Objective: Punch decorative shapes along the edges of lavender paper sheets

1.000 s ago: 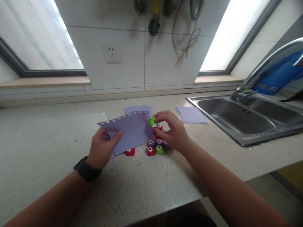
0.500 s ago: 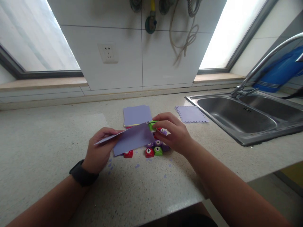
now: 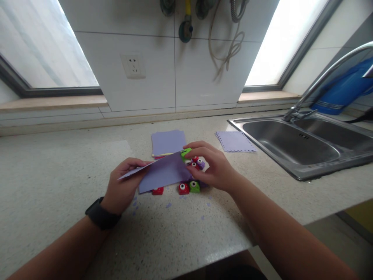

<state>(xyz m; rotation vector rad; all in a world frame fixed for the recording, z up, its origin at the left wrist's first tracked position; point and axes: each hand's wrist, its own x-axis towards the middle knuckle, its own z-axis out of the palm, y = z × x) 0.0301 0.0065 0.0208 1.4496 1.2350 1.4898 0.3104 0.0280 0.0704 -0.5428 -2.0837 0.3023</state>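
My left hand [image 3: 125, 182] is closed on the left part of a purple sheet of paper [image 3: 164, 173], which it holds tilted above the counter. My right hand [image 3: 214, 165] pinches a small green craft punch [image 3: 185, 154] at the sheet's upper right corner. Whether the paper's edge sits inside the punch's slot I cannot tell. Under and beside the sheet lie more punches: a red one [image 3: 183, 189], a green one [image 3: 195, 186], another red one [image 3: 157, 191] partly covered by the sheet, and a purple one [image 3: 201, 163] behind my right fingers.
Behind the sheet lies a stack of purple paper [image 3: 168, 142]. Purple sheets with punched edges [image 3: 236, 140] lie near the steel sink [image 3: 291, 165]. Small purple paper scraps [image 3: 169, 205] dot the counter [image 3: 140, 245]. A wall socket [image 3: 133, 66] is at the back.
The green punch has tilted and moved slightly left at the sheet's corner, with my right hand turning along with it. My left hand and the paper have barely shifted.
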